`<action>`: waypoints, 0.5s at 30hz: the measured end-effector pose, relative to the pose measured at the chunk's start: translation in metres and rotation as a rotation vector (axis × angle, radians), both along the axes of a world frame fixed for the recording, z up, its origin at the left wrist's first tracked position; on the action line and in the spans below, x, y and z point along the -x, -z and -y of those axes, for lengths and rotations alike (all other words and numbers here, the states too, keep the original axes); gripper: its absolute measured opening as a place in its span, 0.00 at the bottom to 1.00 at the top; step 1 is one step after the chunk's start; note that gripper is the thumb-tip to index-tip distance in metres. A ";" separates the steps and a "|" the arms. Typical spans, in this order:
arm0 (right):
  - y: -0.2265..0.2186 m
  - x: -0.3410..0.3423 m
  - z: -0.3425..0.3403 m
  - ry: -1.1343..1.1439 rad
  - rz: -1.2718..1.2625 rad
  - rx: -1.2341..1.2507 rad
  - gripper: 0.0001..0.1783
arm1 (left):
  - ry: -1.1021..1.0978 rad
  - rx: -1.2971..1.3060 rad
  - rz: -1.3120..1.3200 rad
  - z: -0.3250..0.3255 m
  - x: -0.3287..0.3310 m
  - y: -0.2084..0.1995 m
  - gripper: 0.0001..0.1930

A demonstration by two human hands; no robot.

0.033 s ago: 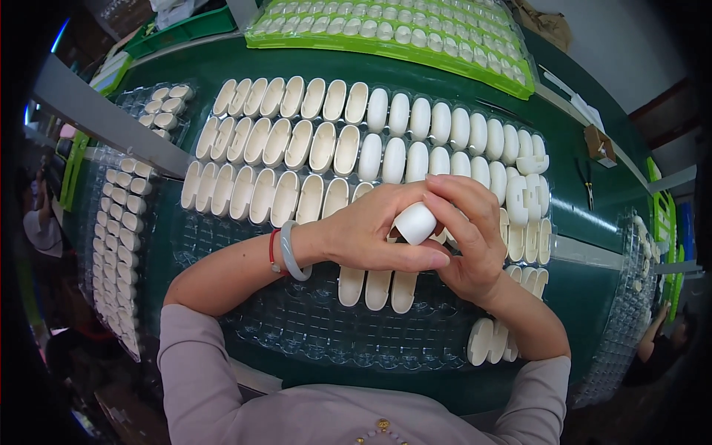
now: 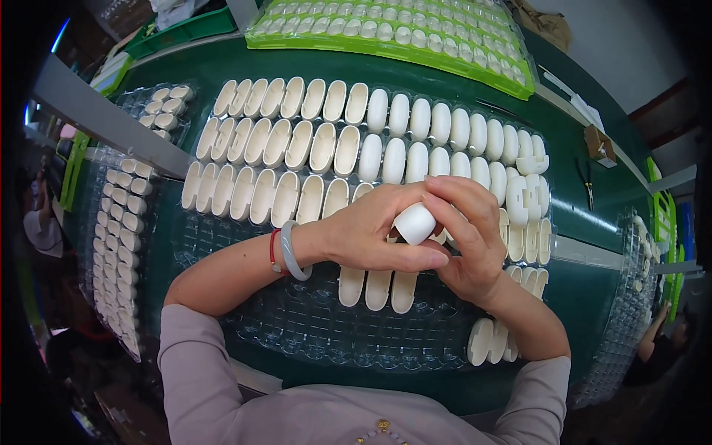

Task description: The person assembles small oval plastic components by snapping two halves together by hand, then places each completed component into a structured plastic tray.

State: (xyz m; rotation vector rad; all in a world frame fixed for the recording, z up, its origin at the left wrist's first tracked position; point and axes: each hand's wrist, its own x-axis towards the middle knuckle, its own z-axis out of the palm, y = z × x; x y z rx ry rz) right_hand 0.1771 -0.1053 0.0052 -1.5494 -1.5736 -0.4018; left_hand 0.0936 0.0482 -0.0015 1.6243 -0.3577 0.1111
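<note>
A small white rounded plastic shell [image 2: 415, 224] is held between my two hands above the middle of the table. My left hand [image 2: 360, 230] is closed round it, thumb along the near side. My right hand [image 2: 475, 233] curls its fingers against the shell's far and right side; part of the shell is hidden by them. Beneath lie clear blister trays [image 2: 326, 326] with rows of oblong shells. On the left the cream shells [image 2: 274, 141] lie hollow side up; at the right white shells [image 2: 440, 123] lie domed side up. My hands cover some of them.
A bright green tray [image 2: 386, 49] of small white parts stands at the back. Trays of small cream parts [image 2: 119, 222] lie left, beside a grey metal post [image 2: 111, 119]. Pliers [image 2: 588, 185] and a small cardboard box [image 2: 599, 146] are at the right. Other people are at both sides.
</note>
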 end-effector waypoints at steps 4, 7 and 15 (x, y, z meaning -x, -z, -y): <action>0.001 0.001 0.000 0.015 0.016 0.003 0.27 | 0.002 -0.009 0.010 0.000 -0.001 0.002 0.16; 0.001 0.001 -0.001 0.015 0.022 -0.005 0.28 | -0.005 -0.047 0.047 -0.001 -0.002 0.003 0.17; 0.001 0.002 0.000 0.018 -0.015 0.011 0.29 | 0.063 -0.057 -0.063 -0.003 -0.002 0.001 0.17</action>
